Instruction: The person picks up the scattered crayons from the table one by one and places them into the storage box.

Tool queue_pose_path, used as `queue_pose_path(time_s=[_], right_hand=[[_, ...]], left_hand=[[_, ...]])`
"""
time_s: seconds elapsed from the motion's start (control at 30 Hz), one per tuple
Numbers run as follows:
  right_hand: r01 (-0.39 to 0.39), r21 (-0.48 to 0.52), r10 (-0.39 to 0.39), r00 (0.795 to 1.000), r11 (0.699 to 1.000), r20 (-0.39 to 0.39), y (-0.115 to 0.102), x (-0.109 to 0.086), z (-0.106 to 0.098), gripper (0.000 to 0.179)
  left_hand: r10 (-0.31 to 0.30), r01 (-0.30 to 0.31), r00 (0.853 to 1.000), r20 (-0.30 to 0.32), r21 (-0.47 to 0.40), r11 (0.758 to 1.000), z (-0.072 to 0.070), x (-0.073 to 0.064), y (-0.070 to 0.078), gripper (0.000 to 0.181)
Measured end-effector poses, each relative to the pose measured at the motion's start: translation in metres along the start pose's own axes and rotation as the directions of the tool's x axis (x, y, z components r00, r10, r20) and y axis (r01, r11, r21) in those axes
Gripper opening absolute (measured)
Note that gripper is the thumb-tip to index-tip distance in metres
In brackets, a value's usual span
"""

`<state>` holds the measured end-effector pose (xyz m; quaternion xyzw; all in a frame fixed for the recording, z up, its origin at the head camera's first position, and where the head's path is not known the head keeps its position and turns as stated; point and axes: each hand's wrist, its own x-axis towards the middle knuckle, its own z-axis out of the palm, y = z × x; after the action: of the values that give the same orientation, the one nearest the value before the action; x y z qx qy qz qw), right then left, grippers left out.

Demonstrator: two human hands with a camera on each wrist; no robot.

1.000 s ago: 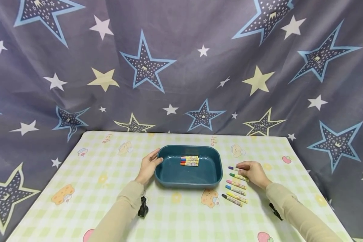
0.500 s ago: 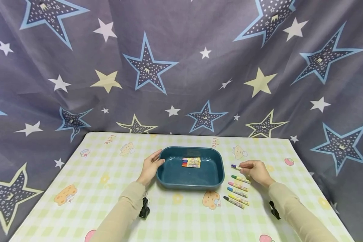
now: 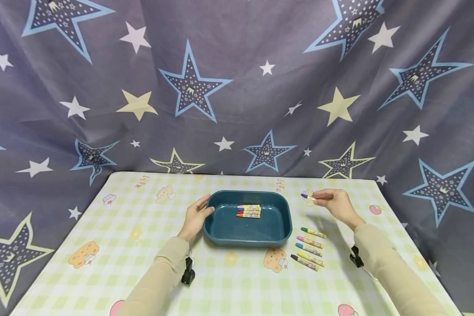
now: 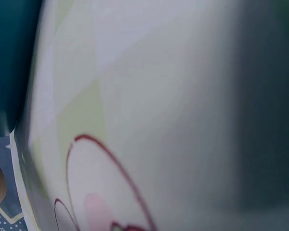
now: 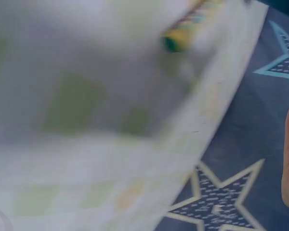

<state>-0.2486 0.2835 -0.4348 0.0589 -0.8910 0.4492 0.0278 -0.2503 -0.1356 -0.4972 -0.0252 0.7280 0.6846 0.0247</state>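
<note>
Purple crayon (image 3: 307, 196) held above the table (image 3: 138, 224), to the right of a braced tray (image 3: 237, 231).
We see the left hand (image 3: 195, 219) gripping the tray's left rim, thumb over the edge, presumably to prevent sliding. The right hand (image 3: 337, 207) pinches the crayon towards its back end, leaving the purple tip free. Five crayons (image 3: 309, 249) lie outside, mostly apart, which we judge eases picking; four crayons (image 3: 249, 211) lie side by side inside.

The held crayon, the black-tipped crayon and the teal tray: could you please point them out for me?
Held crayon (image 3: 308, 197): head view, exposed wrapper behind its tip.
Black-tipped crayon (image 3: 305, 263): head view, middle of its wrapper.
Teal tray (image 3: 245, 231): head view, bare patch of its floor.
</note>
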Motion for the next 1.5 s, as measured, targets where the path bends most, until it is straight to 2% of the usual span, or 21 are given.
queue_pose_path(time_s=[0.1, 0.27, 0.4, 0.47, 0.6, 0.77, 0.9, 1.23, 1.37, 1.5], right_hand=[[0.014, 0.018, -0.014, 1.0, 1.0, -0.015, -0.017, 0.007, 0.0, 0.03], [0.024, 0.128, -0.019, 0.999, 0.991, -0.042, -0.045, 0.018, 0.014, 0.033], [0.039, 0.186, -0.033, 0.999, 0.982, -0.034, -0.061, 0.024, 0.037, 0.03], [0.042, 0.197, -0.041, 0.999, 0.979, -0.008, -0.075, 0.021, 0.048, 0.028], [0.039, 0.219, -0.049, 0.998, 0.975, 0.043, -0.084, 0.023, 0.08, 0.026], [0.013, 0.257, -0.039, 0.995, 0.966, 0.096, -0.076, 0.027, 0.122, 0.026], [-0.008, 0.28, -0.025, 0.993, 0.96, 0.116, -0.076, 0.026, 0.14, 0.025], [0.009, 0.229, -0.036, 0.993, 0.973, 0.115, -0.068, 0.028, 0.156, 0.023], [-0.013, 0.231, -0.017, 0.991, 0.973, 0.129, -0.064, 0.029, 0.16, 0.024], [-0.031, 0.194, 0.0, 0.988, 0.981, 0.157, -0.063, 0.028, 0.163, 0.023]], left_hand=[[0.001, -0.001, 1.0, -0.004, 0.013, 1.0, -0.001, 0.001, -0.001, 0.051], [0.012, -0.012, 1.0, -0.001, 0.042, 0.999, -0.004, 0.002, 0.001, 0.052], [0.016, -0.016, 1.0, 0.001, 0.052, 0.998, -0.005, 0.002, 0.003, 0.052], [0.019, -0.019, 1.0, 0.001, 0.051, 0.999, -0.005, 0.003, 0.002, 0.052], [0.026, -0.026, 1.0, 0.002, 0.044, 0.999, -0.005, 0.004, 0.002, 0.052], [0.013, -0.013, 1.0, -0.011, 0.05, 0.999, -0.008, 0.0, 0.0, 0.052], [0.004, -0.003, 1.0, -0.019, 0.053, 0.999, -0.008, -0.003, -0.002, 0.052], [0.018, -0.018, 1.0, -0.012, 0.04, 0.999, -0.003, -0.001, -0.001, 0.051], [0.019, -0.018, 1.0, -0.017, 0.037, 0.999, -0.002, -0.001, 0.0, 0.051], [0.019, -0.019, 1.0, -0.011, 0.031, 0.999, 0.0, 0.0, 0.0, 0.051]])
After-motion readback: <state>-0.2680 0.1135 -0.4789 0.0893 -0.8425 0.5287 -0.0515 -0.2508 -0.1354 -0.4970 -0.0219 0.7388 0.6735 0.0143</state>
